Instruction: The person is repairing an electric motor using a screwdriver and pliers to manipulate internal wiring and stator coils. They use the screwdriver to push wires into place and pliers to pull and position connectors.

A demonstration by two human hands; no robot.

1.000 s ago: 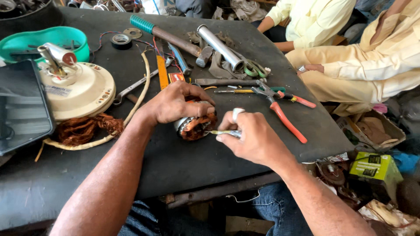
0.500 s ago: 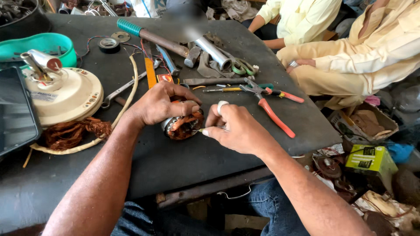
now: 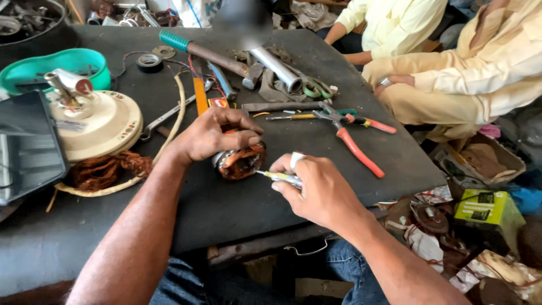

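Fingers of the left hand (image 3: 212, 134) are curling over the top of the copper-wound stator (image 3: 241, 160), pressing it down on the dark bench top (image 3: 226, 209); fingers of the right hand (image 3: 319, 189) are pinching a small yellow-handled tool (image 3: 279, 177), tip touching the stator's rim. Stator is sitting mid-bench, between both hands.

Left to right across the bench: dark tray (image 3: 25, 148) lying at the left edge, green plastic tub (image 3: 34, 66) sitting behind it (contents too hidden to tell), cream fan housing (image 3: 96, 121) resting beside a clump of copper wire (image 3: 104, 169). Roll of black tape (image 3: 149, 62) lying further back. Green-grip hammer (image 3: 209, 53) and metal tube (image 3: 276, 68) lying behind the hands. Red-handled pliers (image 3: 353, 141) lying right of the stator.

Off the bench's right edge: a person in pale yellow clothes (image 3: 451, 73) sitting, a green box (image 3: 488, 212) resting among floor clutter.
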